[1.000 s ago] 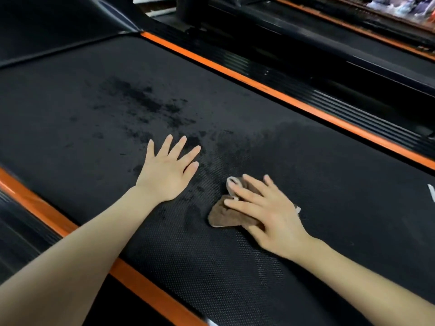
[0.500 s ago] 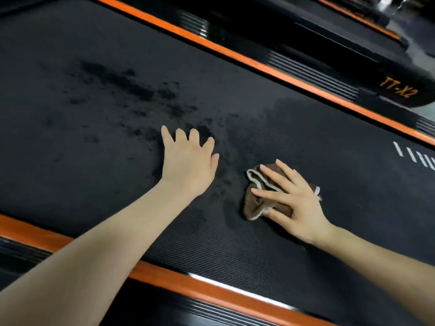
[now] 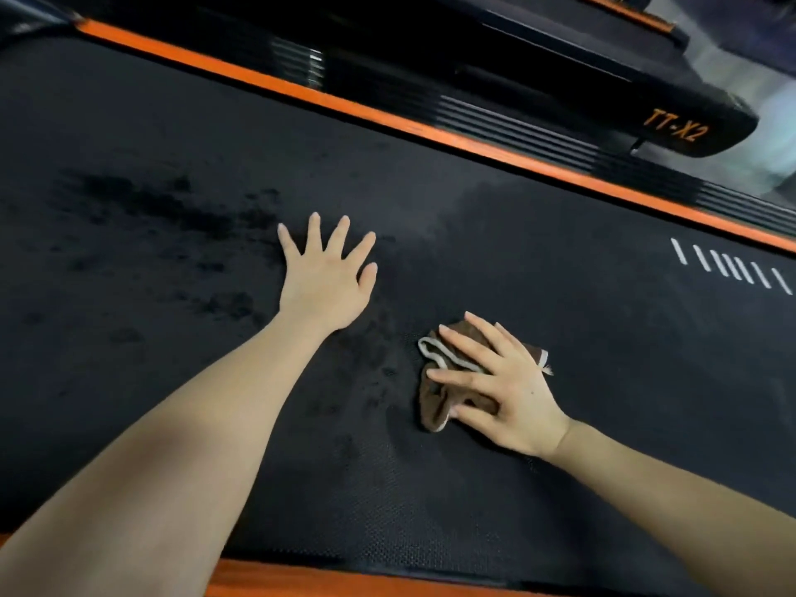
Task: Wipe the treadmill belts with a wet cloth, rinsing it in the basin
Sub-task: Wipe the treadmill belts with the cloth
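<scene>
On the belt [image 3: 603,359], left hand [image 3: 325,286] splayed — right hand [image 3: 512,394] presses cloth [image 3: 434,405]

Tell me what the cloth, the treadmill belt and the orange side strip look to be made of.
Cloth: brown soft pile fabric with pale edging, crumpled; likely microfibre or terry.
Treadmill belt: black, matte, finely dimpled; likely rubber or PVC.
Orange side strip: smooth, slightly glossy; painted metal or plastic, cannot tell which.
</scene>
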